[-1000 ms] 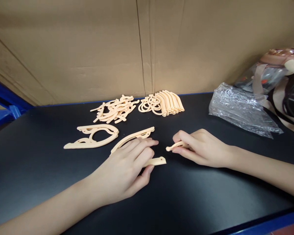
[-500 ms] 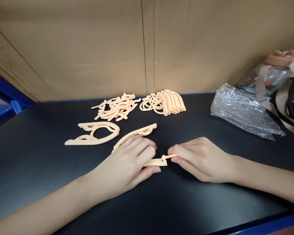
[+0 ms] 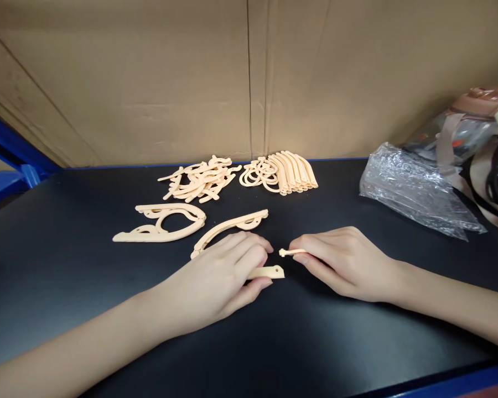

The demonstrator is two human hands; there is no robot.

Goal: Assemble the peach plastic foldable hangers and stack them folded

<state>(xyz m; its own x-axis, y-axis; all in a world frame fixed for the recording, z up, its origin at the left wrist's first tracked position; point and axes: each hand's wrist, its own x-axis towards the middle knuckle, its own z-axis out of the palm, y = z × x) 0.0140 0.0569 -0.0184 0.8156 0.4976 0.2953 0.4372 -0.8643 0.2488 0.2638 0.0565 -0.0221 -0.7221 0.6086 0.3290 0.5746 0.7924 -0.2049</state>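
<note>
My left hand [image 3: 228,276] is closed around a cream plastic hanger arm [image 3: 269,272]; its end with a small hole sticks out past the thumb, and the rest is hidden in the palm. Across a small gap, my right hand [image 3: 344,265] pinches a thin cream piece with a knobbed tip [image 3: 287,252], mostly covered by the fingers. The two parts are apart. Just beyond my left hand lies a curved folding hanger half [image 3: 232,222]. Farther left rests a folded cream hanger [image 3: 182,236], its arms forming a loop.
At the back of the black table [image 3: 87,309] lie a jumbled pile of cream pieces [image 3: 201,179], several cream rings or hooks [image 3: 257,172] and a row of curved arms [image 3: 296,172]. Clear plastic bags [image 3: 415,190] and a strapped bottle [image 3: 460,127] are at right. Cardboard [image 3: 149,83] stands behind.
My right hand has lifted slightly up and away, so the thin knobbed piece has separated from the holed end of the arm in my left hand. The view has shifted slightly.
</note>
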